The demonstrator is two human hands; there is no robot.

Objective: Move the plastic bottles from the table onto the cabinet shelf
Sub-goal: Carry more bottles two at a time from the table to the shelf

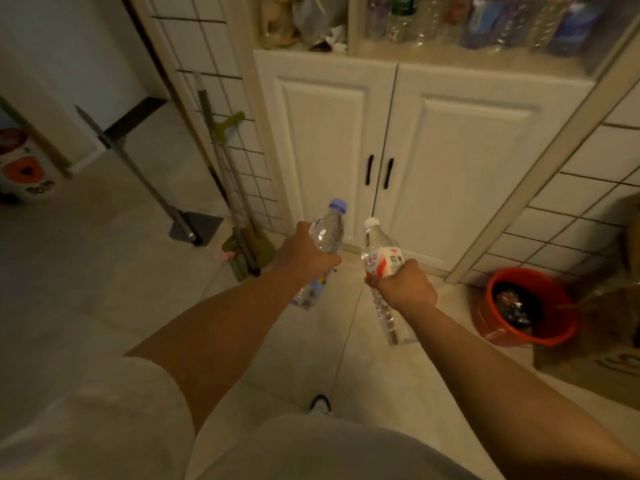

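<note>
Left grip: left hand (304, 252) wraps blue-capped bottle (327, 230).
Right grip: right hand (407, 284) wraps white-capped bottle (381, 252).
Ahead: closed cabinet doors (388, 150); shelf (467, 55) holds blurred, seemingly plastic bottles.
Floor: red bucket (498, 327), broom (239, 216).

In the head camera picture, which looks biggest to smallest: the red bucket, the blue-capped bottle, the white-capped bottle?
1. The red bucket looks largest, though it stands farther off, on the floor.
2. and 3. The blue-capped bottle in the left hand and white-capped bottle in the right hand look about alike; no ranking.
</note>
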